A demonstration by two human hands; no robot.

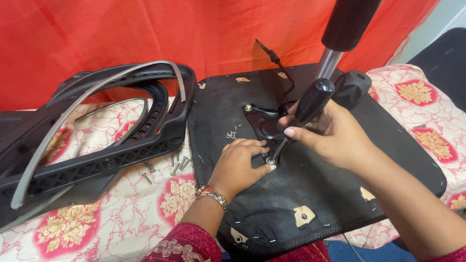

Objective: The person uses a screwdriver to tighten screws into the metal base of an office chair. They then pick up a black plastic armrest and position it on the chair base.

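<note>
both hands' fingers (290, 132) closed around the screwdriver (310, 104).

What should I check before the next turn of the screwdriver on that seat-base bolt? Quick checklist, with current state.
1. Screwdriver tip seated on the bolt: appears ok, exact engagement cannot tell.
2. Right hand gripping the handle: ok.
3. Left hand steadying at the bolt, fingertips beside the tip: not ok, slip risk.
4. Seat base lying flat on the patterned cloth: ok.
5. Metal bracket flat on the seat base, other bolt in place: ok; tightness cannot tell.
6. Spare screws loose on the cloth, within reach: ok.
</note>
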